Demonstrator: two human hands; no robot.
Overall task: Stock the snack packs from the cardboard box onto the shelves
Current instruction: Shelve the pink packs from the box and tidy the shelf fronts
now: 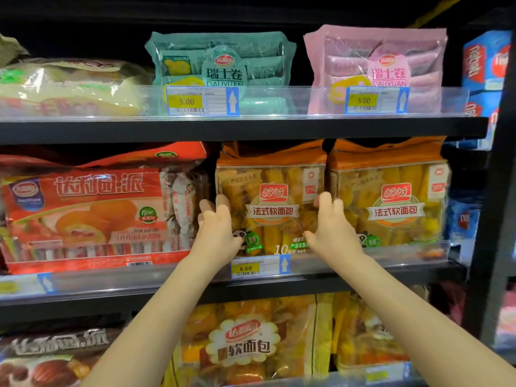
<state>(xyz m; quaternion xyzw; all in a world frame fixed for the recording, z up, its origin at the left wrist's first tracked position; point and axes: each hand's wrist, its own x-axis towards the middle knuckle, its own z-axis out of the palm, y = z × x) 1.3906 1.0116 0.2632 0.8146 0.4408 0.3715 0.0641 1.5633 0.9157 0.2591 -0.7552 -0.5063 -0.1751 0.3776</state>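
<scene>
An orange pack of soft bread stands upright on the middle shelf, behind a clear front rail. My left hand grips its left edge, fingers curled round the side. On its right edge my right hand holds it the same way. A second identical orange pack stands right beside it, touching. The cardboard box is not in view.
A big red pie pack fills the middle shelf's left. Above stand a green Swiss-roll pack and a pink one. Yellow bread packs sit on the shelf below. A black upright post bounds the right side.
</scene>
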